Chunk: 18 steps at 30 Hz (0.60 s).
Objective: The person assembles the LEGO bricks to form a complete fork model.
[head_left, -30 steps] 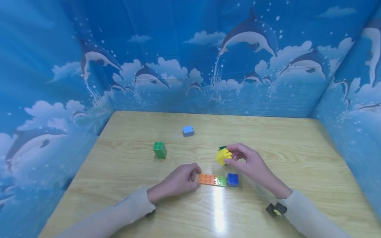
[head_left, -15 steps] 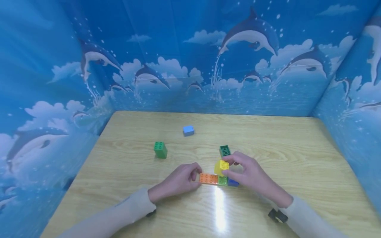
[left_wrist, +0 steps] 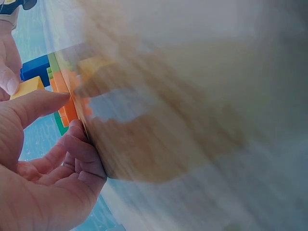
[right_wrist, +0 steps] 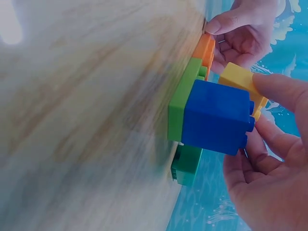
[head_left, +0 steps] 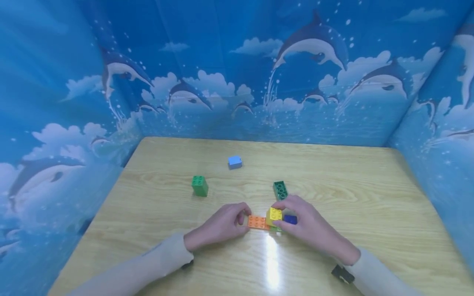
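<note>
A blue dolphin-printed backdrop (head_left: 229,74) hangs behind and beside the wood-grained table (head_left: 352,176).

Three green bricks (head_left: 200,187), two blue bricks (head_left: 235,163), one yellow brick (head_left: 275,214), one orange brick (head_left: 257,222), one table (head_left: 352,176)

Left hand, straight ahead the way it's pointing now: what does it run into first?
The left hand would meet the orange building brick first; the brick's near end lies right at the hand, seemingly touching it. Next along that line looks like the yellow building brick, though depth is hard to judge.
</note>
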Each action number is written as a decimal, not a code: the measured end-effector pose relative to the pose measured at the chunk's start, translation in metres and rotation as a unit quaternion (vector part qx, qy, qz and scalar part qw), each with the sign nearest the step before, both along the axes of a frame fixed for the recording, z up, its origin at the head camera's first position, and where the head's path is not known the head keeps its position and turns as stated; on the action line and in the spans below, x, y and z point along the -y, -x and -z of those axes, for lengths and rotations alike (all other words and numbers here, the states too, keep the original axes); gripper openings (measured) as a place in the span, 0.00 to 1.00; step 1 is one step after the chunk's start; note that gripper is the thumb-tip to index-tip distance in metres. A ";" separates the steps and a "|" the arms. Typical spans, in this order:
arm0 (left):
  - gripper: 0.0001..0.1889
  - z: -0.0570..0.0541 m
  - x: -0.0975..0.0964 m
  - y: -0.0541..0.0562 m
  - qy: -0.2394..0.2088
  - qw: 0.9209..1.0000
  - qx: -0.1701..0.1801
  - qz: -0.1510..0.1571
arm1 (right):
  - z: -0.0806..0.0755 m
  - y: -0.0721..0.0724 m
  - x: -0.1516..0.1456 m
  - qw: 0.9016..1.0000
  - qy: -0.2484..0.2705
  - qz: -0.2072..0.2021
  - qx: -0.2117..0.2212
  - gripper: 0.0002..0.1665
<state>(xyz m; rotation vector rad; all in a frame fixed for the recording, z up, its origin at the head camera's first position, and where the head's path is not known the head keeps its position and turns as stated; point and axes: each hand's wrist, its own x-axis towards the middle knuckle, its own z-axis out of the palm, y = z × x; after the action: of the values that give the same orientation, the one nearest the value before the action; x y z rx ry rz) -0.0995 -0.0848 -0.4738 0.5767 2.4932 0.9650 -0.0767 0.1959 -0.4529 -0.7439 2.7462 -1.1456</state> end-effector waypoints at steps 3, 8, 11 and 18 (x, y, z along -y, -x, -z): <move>0.21 0.000 0.000 0.000 0.006 1.000 0.002 -0.002 | 0.001 0.000 0.002 1.000 -0.007 0.002 0.004 0.22; 0.20 -0.001 -0.001 0.000 0.001 1.000 -0.005 0.002 | 0.005 -0.001 0.004 1.000 -0.011 -0.001 -0.002 0.22; 0.19 -0.001 0.000 -0.001 -0.007 1.000 -0.009 0.007 | 0.008 -0.003 0.005 1.000 -0.016 -0.008 -0.015 0.21; 0.17 -0.001 0.000 0.000 -0.027 1.000 -0.012 0.005 | 0.009 -0.005 0.005 1.000 -0.011 -0.001 -0.019 0.21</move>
<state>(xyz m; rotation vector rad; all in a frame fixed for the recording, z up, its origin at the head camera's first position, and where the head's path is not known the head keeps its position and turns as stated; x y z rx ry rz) -0.0993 -0.0845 -0.4726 0.6207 2.4892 1.0294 -0.0721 0.1913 -0.4615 -0.7728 2.7835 -1.1101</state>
